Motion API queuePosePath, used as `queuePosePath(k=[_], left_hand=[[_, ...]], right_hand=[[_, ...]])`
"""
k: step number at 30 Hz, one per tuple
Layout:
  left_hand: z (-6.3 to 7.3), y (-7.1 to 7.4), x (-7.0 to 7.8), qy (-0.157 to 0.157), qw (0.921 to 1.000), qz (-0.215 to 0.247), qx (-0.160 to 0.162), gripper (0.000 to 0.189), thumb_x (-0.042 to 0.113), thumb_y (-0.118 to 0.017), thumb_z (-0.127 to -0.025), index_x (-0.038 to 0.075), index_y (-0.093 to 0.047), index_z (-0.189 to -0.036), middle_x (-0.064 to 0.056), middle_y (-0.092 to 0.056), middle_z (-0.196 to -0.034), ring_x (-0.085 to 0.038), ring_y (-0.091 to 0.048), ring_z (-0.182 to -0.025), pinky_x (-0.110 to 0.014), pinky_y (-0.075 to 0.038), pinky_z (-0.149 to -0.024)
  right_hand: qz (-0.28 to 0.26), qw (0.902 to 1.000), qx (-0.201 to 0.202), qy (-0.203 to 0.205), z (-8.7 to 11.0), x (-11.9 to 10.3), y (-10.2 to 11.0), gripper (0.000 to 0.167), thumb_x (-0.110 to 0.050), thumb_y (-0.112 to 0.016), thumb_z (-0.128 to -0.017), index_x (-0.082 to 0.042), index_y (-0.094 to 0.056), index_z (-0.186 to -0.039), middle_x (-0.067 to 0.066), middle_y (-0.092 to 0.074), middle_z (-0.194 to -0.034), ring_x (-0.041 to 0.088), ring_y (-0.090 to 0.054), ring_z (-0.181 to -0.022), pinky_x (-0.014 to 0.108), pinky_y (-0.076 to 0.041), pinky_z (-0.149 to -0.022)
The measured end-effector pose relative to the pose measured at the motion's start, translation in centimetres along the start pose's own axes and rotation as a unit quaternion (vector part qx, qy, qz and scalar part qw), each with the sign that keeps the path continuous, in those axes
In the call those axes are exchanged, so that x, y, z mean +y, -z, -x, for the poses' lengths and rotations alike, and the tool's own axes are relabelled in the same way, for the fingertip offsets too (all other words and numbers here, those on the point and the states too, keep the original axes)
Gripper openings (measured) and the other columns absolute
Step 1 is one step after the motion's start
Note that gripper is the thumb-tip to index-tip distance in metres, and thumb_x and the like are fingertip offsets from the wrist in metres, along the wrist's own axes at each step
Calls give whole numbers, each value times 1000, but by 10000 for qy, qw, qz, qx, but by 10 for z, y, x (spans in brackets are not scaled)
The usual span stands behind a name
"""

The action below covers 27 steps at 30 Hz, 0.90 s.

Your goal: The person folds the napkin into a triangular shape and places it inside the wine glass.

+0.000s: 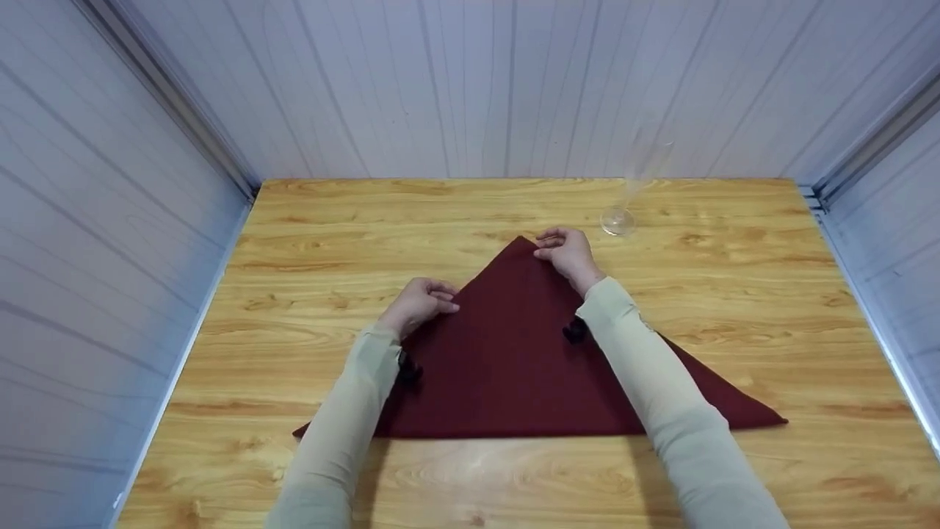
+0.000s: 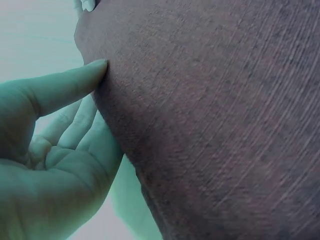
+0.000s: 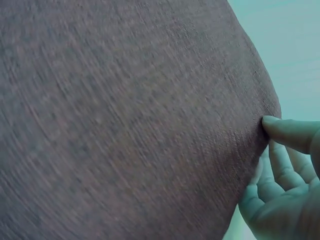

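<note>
- In the head view, working at a dark red cloth [image 1: 507, 353], laid as a triangle on a wood counter [image 1: 352, 235], with its long edge running left to right on the near side and its tip [image 1: 520, 247] aimed at the back wall [image 1: 470, 88].
- In the same view, pinching the left slope with the left hand [image 1: 418, 303], partway down, and the right slope with the right hand [image 1: 569, 256], just below the tip; well apart from each other, with the right nearer the tip.
- Beyond the right hand, clear of the cloth, showing a glass [image 1: 636, 184], upright near the counter's far edge.
- In the left wrist view, clamping the cloth's edge between thumb [image 2: 70, 85] on top and fingers [image 2: 75, 130] passing behind, with fingertips hidden.
- In the right wrist view, gripping likewise, with thumb [image 3: 295, 134] pressed to the bulging edge and fingers behind; cannot tell how firmly.
- Across all three views, offering no brand, label or writing to read.
</note>
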State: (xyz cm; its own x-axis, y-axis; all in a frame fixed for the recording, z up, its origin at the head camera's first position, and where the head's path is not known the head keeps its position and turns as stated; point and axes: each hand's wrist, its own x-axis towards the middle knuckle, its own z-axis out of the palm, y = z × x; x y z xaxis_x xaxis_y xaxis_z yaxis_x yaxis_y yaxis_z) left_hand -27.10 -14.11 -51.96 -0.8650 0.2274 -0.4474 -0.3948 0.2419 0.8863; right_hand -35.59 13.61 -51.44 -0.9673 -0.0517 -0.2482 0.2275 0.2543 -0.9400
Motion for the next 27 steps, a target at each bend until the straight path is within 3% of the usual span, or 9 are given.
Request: queuePosePath(k=[6, 13, 19, 27], left_hand=[[-5, -3, -1, -99, 9999, -33, 68, 33, -2, -68, -85, -3, -62, -117, -16, -65, -107, -24, -63, -93, -34, -52, -81], [-4, 1, -2, -63, 9999, 106, 51, 33, 0, -68, -86, -2, -61, -118, -16, -65, -108, -25, -63, -96, -34, -52, -81], [1, 2, -3, -56, 9998, 202, -8, 33, -1, -68, -86, -3, -61, -118, -15, -65, -109, -22, -63, -94, -31, -52, -77], [12, 7, -8, 83, 9999, 80, 31, 33, 1, -68, -87, -3, -61, -119, -15, -63, -114, -19, -62, -94, -29, -51, -75]], right_hand=[[40, 9998, 127, -115, -1, 4, 2, 34, 9, -70, -82, 5, -61, -114, 19, -65, -108, 18, -61, -90, 24, -49, -77], [17, 9977, -658, -181, 0, 7, 19, 41, 9, -66, -85, 7, -53, -124, 25, -62, -115, 20, -63, -92, 29, -50, -82], [-43, 9884, -1450, -450, 13, 9, 46, 45, 10, -61, -88, 10, -45, -130, 27, -60, -116, 25, -62, -98, 33, -50, -86], [767, 9783, -1865, -480, 36, 18, 83, 42, 5, -63, -89, 10, -47, -128, 24, -63, -110, 18, -64, -88, 28, -53, -74]])
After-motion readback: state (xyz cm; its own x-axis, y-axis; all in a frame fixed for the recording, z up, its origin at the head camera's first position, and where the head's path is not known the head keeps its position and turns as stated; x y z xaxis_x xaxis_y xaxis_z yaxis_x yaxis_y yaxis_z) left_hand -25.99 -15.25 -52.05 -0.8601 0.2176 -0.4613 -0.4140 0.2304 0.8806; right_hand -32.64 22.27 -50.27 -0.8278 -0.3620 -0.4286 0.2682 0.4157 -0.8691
